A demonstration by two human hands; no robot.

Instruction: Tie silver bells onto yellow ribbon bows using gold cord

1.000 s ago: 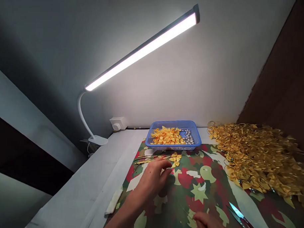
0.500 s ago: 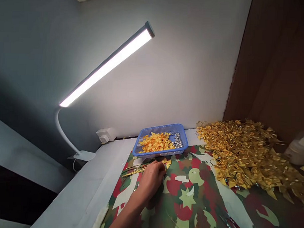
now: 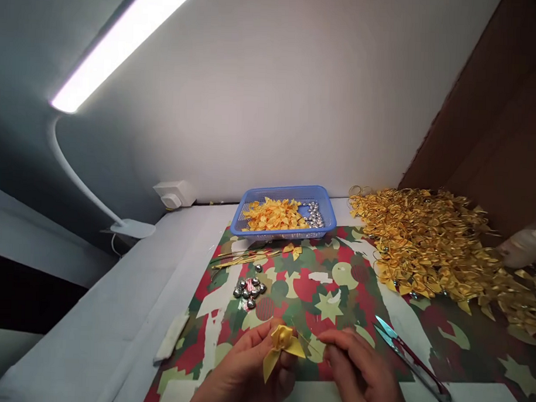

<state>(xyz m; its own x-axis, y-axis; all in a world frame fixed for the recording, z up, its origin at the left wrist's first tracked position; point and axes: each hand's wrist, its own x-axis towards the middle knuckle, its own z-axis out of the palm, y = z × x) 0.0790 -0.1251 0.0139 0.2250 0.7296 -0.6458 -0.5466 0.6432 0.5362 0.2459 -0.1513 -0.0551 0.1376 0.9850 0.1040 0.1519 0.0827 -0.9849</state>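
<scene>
In the head view my left hand (image 3: 253,364) pinches a yellow ribbon bow (image 3: 283,344) near the bottom middle. To its right, my right hand (image 3: 361,368) has thumb and forefinger closed on the end of a thin gold wire (image 3: 307,341) that runs towards the bow. Beyond my left hand, several silver bells (image 3: 249,289) lie on the patterned sheet (image 3: 291,301). Gold wires (image 3: 243,259) and one loose yellow bow (image 3: 293,250) lie behind the bells, in front of the blue basket (image 3: 284,232).
Yellow bows and silver bells fill the basket. A large heap of gold bows (image 3: 429,247) covers the right side. Red-handled snips (image 3: 412,358) lie right of my right hand. A folded white cloth (image 3: 170,338) and a lamp (image 3: 133,227) are at the left.
My left hand has come back from beside the loose bow and now holds a bow low in front. My right hand has come further into view. The camera has tilted down.
</scene>
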